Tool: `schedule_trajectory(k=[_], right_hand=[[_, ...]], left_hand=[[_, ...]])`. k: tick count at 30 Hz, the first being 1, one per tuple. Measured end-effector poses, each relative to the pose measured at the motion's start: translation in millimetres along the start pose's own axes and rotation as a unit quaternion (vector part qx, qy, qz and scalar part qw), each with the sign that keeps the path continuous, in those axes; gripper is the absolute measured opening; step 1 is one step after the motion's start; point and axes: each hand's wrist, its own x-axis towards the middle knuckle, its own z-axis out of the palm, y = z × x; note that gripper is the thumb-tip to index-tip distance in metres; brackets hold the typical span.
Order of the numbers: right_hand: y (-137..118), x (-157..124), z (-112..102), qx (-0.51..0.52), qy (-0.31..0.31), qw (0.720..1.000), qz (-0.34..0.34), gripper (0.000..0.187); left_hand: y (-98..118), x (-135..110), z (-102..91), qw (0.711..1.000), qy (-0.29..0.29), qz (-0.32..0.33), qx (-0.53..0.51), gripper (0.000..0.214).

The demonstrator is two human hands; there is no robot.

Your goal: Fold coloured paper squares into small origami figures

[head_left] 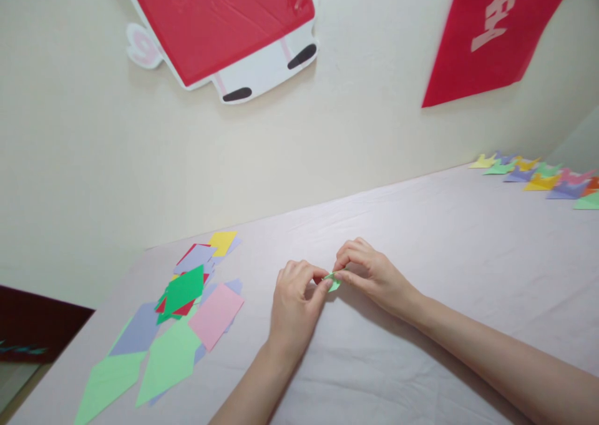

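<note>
Between my two hands is a small folded piece of light green paper [334,284], held just above the pale cloth. My left hand [297,297] pinches its left side between thumb and index finger. The thumb and fingers of my right hand [369,272] are closed on its right and upper side. Much of the paper is hidden behind the fingertips, so I cannot make out its full shape.
To the left lie overlapping paper sheets, among them a pink sheet [216,316], a dark green sheet [185,289] and a light green sheet [168,356]. Several folded paper figures [543,181] stand in rows at the far right. A wall [281,156] borders the cloth-covered surface [374,375].
</note>
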Motion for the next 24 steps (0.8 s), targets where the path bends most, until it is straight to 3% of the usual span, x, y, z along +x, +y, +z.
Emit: schedule_trajectory(k=[4, 8, 12, 18, 24], right_hand=[[-2.4, -0.2, -0.1, 0.004, 0.008, 1.000, -0.011, 0.005], [-5.6, -0.9, 3.0, 0.050, 0.063, 0.992, 0.094, 0.011], [-9.5, -1.7, 10.2, 0.073, 0.032, 0.984, 0.158, 0.019], [-12.4, -1.3, 13.0, 0.122, 0.046, 0.985, 0.109, 0.013], [-10.0, -1.1, 11.0, 0.093, 0.047, 0.990, 0.091, 0.013]], left_hand=[[3.0, -0.9, 0.2, 0.999, -0.015, 0.014, 0.027, 0.009], [2.6, -1.2, 1.4, 0.998, 0.046, -0.023, -0.033, 0.013], [2.9, -1.0, 3.9, 0.992, 0.083, -0.043, -0.082, 0.013], [5.5, -1.5, 7.5, 0.985, 0.094, -0.065, -0.127, 0.009], [3.4, -3.1, 11.8, 0.978, 0.054, -0.118, -0.164, 0.005]])
